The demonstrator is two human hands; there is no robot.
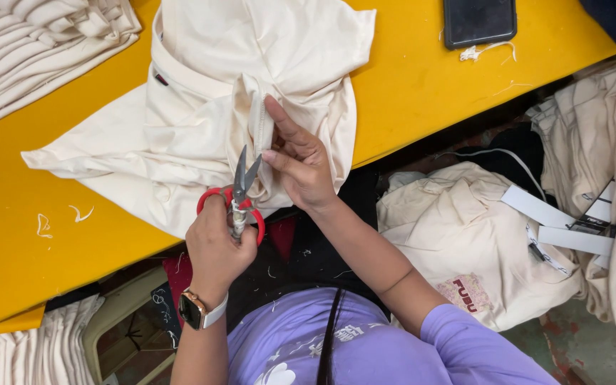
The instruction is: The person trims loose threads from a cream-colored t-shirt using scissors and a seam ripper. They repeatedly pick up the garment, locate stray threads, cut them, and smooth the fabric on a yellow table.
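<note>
A cream garment (201,107) lies spread on the yellow table (408,93). My right hand (301,167) pinches a raised fold and seam of it near the table's front edge. My left hand (215,246), with a watch on its wrist, grips red-handled scissors (240,192). The blades are slightly apart and point up at the fabric fold beside my right thumb.
A stack of folded cream garments (37,43) sits at the table's back left. A dark phone (479,21) lies at the back right. Thread scraps (73,214) dot the table. A heap of cream garments with white tags (493,235) lies below the table at right.
</note>
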